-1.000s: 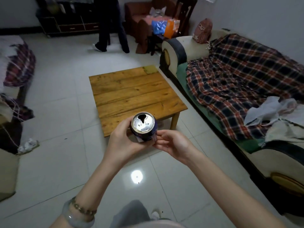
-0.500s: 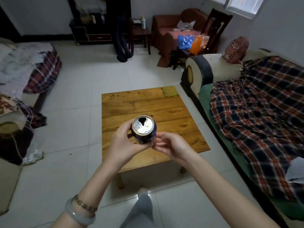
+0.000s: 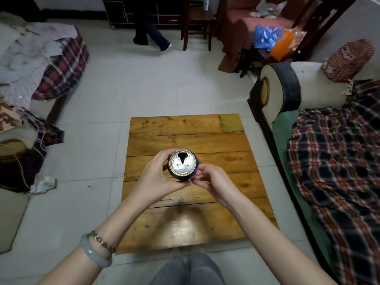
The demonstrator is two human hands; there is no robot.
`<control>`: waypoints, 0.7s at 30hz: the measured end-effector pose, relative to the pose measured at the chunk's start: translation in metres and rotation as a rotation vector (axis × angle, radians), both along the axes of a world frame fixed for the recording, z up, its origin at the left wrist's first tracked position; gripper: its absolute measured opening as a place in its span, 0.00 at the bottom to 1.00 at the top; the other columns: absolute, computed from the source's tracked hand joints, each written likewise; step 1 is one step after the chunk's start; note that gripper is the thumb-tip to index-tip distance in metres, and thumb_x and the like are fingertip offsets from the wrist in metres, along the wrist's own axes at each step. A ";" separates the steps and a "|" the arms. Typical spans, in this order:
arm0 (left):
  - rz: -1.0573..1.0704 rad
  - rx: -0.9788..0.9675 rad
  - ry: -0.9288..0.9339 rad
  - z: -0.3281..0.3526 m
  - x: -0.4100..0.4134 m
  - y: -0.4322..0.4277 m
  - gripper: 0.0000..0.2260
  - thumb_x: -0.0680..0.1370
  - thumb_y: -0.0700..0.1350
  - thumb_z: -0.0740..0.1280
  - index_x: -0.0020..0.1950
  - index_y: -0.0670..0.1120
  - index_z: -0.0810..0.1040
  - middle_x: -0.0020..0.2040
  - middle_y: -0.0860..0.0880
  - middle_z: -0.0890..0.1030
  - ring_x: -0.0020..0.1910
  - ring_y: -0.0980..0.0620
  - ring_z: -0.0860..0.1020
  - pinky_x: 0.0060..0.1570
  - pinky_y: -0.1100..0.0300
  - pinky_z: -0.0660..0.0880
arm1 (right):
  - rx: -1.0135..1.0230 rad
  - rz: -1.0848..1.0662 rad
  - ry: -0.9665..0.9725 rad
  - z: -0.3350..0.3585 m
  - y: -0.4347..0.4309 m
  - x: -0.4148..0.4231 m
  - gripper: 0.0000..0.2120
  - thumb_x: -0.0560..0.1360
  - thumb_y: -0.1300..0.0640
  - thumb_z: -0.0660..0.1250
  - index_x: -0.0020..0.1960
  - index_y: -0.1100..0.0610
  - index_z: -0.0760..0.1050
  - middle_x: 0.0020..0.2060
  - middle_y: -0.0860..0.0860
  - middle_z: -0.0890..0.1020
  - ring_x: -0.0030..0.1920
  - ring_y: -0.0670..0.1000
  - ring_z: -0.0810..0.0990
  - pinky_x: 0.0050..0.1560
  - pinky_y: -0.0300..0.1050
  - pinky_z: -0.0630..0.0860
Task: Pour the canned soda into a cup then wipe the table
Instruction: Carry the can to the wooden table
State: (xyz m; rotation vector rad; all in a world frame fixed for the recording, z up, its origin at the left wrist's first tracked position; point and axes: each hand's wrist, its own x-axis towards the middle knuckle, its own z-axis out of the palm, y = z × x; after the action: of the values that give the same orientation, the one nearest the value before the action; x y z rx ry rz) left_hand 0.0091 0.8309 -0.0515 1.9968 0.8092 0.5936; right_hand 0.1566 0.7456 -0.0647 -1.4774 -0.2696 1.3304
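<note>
Left hand (image 3: 156, 179) and right hand (image 3: 213, 182) both gripping open can (image 3: 182, 164) upright above bench (image 3: 185, 128); risk of soda slopping onto bench if tipped, no cup in view.

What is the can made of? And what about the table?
The can looks like metal, probably aluminium: its top is silvery and shiny. The table looks like wood, maybe varnished: plank seams, grain and knots show, with a glossy patch near the front.
</note>
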 end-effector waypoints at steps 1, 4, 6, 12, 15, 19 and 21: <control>0.001 0.000 0.013 -0.007 0.007 0.008 0.33 0.59 0.47 0.82 0.59 0.61 0.71 0.56 0.62 0.76 0.57 0.66 0.73 0.54 0.71 0.70 | 0.001 0.014 0.017 -0.008 0.010 0.008 0.18 0.72 0.72 0.49 0.46 0.65 0.77 0.37 0.58 0.78 0.41 0.51 0.76 0.50 0.42 0.78; 0.014 -0.023 0.037 -0.033 0.026 0.027 0.33 0.60 0.44 0.81 0.60 0.56 0.72 0.56 0.62 0.76 0.56 0.65 0.73 0.53 0.71 0.70 | -0.015 0.011 0.064 -0.037 0.033 0.030 0.17 0.73 0.72 0.49 0.45 0.64 0.76 0.32 0.55 0.80 0.38 0.52 0.77 0.50 0.44 0.77; 0.023 -0.029 0.043 -0.057 0.038 0.036 0.32 0.60 0.43 0.81 0.61 0.53 0.73 0.56 0.59 0.76 0.56 0.63 0.74 0.53 0.69 0.71 | -0.028 0.021 0.074 -0.063 0.046 0.044 0.16 0.73 0.73 0.50 0.49 0.66 0.75 0.34 0.57 0.80 0.38 0.52 0.77 0.50 0.44 0.77; 0.098 -0.080 0.086 -0.144 0.071 0.057 0.33 0.60 0.46 0.82 0.60 0.55 0.72 0.55 0.60 0.76 0.55 0.63 0.75 0.53 0.65 0.73 | -0.091 0.138 -0.023 -0.161 0.070 0.081 0.18 0.74 0.75 0.54 0.60 0.67 0.73 0.49 0.59 0.82 0.46 0.51 0.81 0.48 0.38 0.78; 0.109 -0.085 0.139 -0.193 0.080 0.066 0.34 0.58 0.49 0.82 0.60 0.56 0.71 0.54 0.61 0.75 0.54 0.61 0.75 0.55 0.61 0.74 | -0.145 0.186 -0.071 -0.210 0.078 0.089 0.18 0.74 0.76 0.55 0.60 0.65 0.73 0.48 0.55 0.82 0.46 0.49 0.81 0.46 0.36 0.79; 0.142 -0.139 0.174 -0.259 0.087 0.074 0.35 0.57 0.51 0.82 0.60 0.57 0.71 0.56 0.59 0.76 0.56 0.57 0.76 0.56 0.52 0.75 | -0.193 0.192 -0.096 -0.270 0.090 0.093 0.18 0.74 0.77 0.54 0.60 0.69 0.72 0.50 0.62 0.80 0.43 0.50 0.80 0.38 0.33 0.78; 0.160 -0.163 0.171 -0.284 0.090 0.076 0.35 0.57 0.50 0.82 0.60 0.59 0.70 0.55 0.62 0.75 0.57 0.56 0.76 0.58 0.51 0.75 | -0.199 0.203 -0.104 -0.293 0.094 0.093 0.17 0.74 0.77 0.54 0.59 0.70 0.72 0.49 0.61 0.80 0.42 0.48 0.80 0.37 0.32 0.77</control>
State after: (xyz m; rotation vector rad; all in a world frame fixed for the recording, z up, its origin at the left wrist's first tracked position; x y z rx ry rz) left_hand 0.0988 0.9070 -0.3355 1.8624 1.0944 0.4361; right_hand 0.2496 0.8394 -0.3582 -1.7261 -0.3714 1.4779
